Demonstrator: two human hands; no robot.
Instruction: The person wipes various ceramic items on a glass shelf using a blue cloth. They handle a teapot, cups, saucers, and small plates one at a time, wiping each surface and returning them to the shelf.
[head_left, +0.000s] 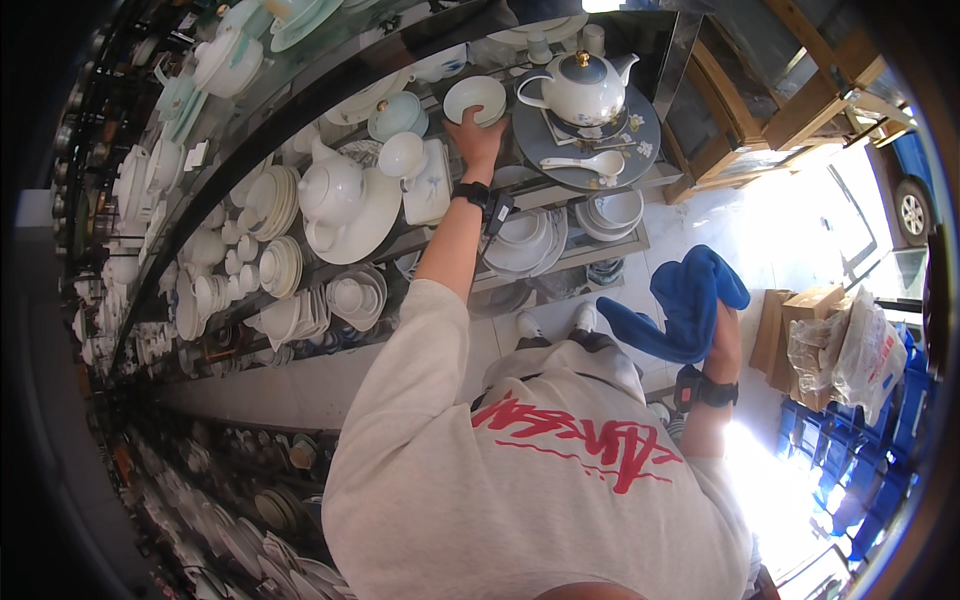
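My left hand reaches onto the glass shelf and grips the near rim of a white bowl, thumb over its inner side. A second rim shows beneath it, perhaps another bowl stacked there. To the right of that hand, a white teapot with a grey lid and gold knob stands on a round grey flowered plate. A white spoon lies on this plate. Down at my right side, my right hand holds a bunched blue cloth, which hides most of the fingers.
Left of my reach stand a lidded pale-green bowl, a white cup and another teapot. Lower shelves hold stacked bowls. Crockery shelves also run behind me. Wooden frames and cardboard boxes stand to the right.
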